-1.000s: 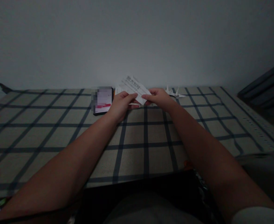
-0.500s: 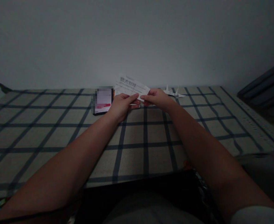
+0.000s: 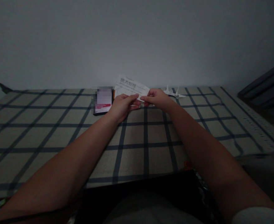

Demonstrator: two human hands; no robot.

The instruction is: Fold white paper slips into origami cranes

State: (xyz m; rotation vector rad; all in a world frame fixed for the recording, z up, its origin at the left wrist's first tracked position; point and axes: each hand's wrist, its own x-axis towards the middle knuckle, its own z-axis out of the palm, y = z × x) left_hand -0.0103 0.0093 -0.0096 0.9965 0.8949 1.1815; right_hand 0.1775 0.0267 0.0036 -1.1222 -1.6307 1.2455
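Note:
Both hands hold a white printed slip of paper [image 3: 131,86] upright above the far middle of the checked tablecloth [image 3: 137,133]. My left hand [image 3: 122,105] pinches its lower edge from the left with thumb and fingers closed. My right hand [image 3: 156,98] pinches the lower right corner. The printed side faces me, and the two hands nearly touch under the slip.
A phone [image 3: 102,100] with a lit screen lies just left of my left hand. Two small white paper cranes [image 3: 174,92] stand right of my right hand by the wall. A dark object [image 3: 2,88] lies at the far left edge. Dark furniture [image 3: 265,90] rises at the right.
The slip has turned from a tilted, sideways pose to upright with its print facing me. Both hands stayed almost in place, shifting their pinch slightly.

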